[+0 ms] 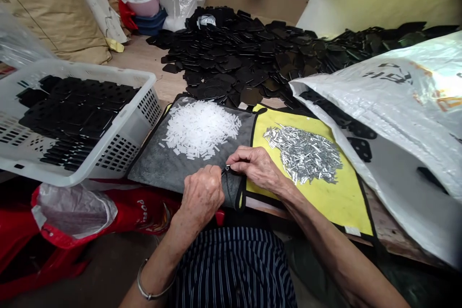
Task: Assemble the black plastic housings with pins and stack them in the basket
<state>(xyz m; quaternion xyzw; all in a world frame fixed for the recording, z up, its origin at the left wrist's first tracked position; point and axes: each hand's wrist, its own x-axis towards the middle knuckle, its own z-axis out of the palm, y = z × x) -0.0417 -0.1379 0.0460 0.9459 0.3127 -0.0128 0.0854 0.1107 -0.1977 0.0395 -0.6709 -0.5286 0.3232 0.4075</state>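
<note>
— How much have you got in front of you? Your white plastic basket [142,101] holds black perforated plates [72,115] in overlapping rows.

— It does, but you have a far bigger heap of black plates [231,57] lying loose beyond the cloth, and more show under the edge of the white woven sack [382,96].

— What about your small parts?

— Both heaps are plentiful. You have white plastic pieces [200,127] piled on the grey cloth [151,168], and silver metal pieces [303,154] piled on the yellow mat [325,207].

— And your hands?

— Your right hand [256,166] is closed, pinching a small silver piece [226,169] between finger and thumb, just above where the cloth meets the mat. Your left hand [202,197] is curled right beside it, fingertips at that same piece, but your knuckles hide what those fingers grip, so I cannot tell.

— Is that a dark loop under the piece?

— Yes, a thin dark loop [228,187] hangs there, though I cannot tell what it is. Both your hands are held over the table's near edge, in front of your striped trousers [231,269].
</note>
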